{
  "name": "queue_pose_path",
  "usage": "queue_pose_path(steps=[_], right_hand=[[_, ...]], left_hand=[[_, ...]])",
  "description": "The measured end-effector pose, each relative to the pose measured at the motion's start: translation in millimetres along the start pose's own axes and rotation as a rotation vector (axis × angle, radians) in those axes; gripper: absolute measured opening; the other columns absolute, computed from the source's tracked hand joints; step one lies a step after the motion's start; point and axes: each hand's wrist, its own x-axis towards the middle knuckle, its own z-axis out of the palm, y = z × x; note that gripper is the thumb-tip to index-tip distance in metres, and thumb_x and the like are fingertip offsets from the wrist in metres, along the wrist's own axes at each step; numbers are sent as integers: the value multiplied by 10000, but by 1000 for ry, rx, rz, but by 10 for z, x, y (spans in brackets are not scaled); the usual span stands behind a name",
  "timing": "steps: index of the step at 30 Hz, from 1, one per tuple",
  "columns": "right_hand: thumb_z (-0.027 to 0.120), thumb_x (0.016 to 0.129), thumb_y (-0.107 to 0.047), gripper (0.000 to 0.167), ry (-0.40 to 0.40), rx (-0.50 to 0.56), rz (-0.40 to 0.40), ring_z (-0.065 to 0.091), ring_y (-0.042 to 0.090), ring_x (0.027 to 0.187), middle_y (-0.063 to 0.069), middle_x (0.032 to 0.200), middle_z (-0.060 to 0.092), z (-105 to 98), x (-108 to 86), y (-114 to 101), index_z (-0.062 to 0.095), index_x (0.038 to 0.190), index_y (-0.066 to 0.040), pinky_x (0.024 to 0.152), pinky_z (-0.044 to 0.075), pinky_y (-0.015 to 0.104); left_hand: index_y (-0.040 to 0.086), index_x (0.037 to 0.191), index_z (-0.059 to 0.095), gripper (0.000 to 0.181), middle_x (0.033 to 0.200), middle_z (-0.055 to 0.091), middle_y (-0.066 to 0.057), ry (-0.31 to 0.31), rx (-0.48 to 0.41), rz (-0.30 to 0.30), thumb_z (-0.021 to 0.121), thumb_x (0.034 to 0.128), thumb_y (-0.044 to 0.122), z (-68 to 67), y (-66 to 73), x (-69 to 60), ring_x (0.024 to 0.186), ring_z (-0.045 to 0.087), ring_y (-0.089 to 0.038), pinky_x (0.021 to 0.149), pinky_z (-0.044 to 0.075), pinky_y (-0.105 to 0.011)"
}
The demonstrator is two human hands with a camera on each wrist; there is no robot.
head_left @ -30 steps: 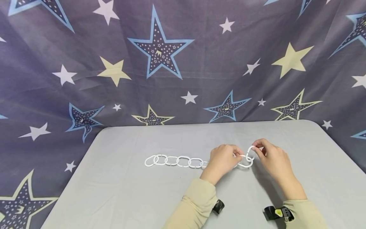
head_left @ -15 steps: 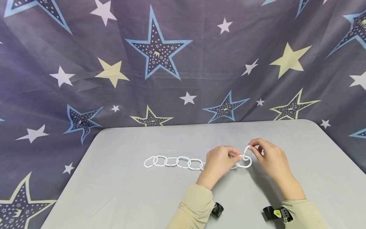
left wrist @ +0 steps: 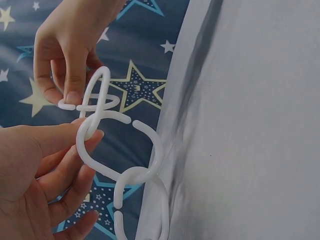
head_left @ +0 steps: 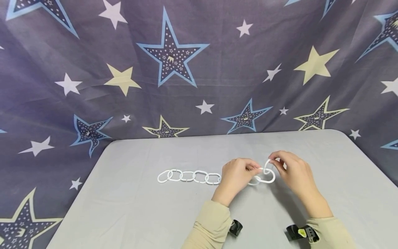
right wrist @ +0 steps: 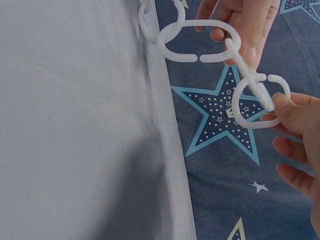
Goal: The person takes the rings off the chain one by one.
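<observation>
One white chain (head_left: 207, 177) — lengthwise left-to-right

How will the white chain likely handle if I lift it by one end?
The white chain will probably hang floppy, since its links pass loosely through one another. Single links look stiff: the one the right hand pinches shows no squashing. Some might slip apart if tugged, as several have small gaps.

Five white links (head_left: 200, 171) lie toward nine o'clock of one left hand (head_left: 235, 174), three more toward three (any behind the hand can't be counted), plus one right hand (head_left: 293, 171). Two sleeves (head_left: 208, 221), two black gadgets (head_left: 236, 228), one table (head_left: 140, 200); one starry cloth (head_left: 217, 79) toward twelve.
</observation>
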Motion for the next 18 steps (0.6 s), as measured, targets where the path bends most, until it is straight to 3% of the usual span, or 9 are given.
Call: queue_pose_path(steps=[7, 18], right_hand=[[812, 719, 72, 295, -1, 5, -23, 612, 161, 690, 38, 879, 718, 9, -9, -10, 697, 902, -129, 597, 470, 361], [813, 716, 74, 296, 7, -5, -45, 587, 140, 664, 30, 846, 710, 22, 6, -17, 694, 888, -136, 579, 456, 350]], left_hand=[[316, 914, 794, 76, 764, 686, 244, 2, 19, 17, 763, 863, 364, -27, 2, -12, 699, 557, 126, 672, 410, -177], [325, 935, 788, 83, 761, 680, 262, -20, 116, 73, 762, 864, 359, -51, 14, -18, 705, 564, 84, 660, 392, -172]])
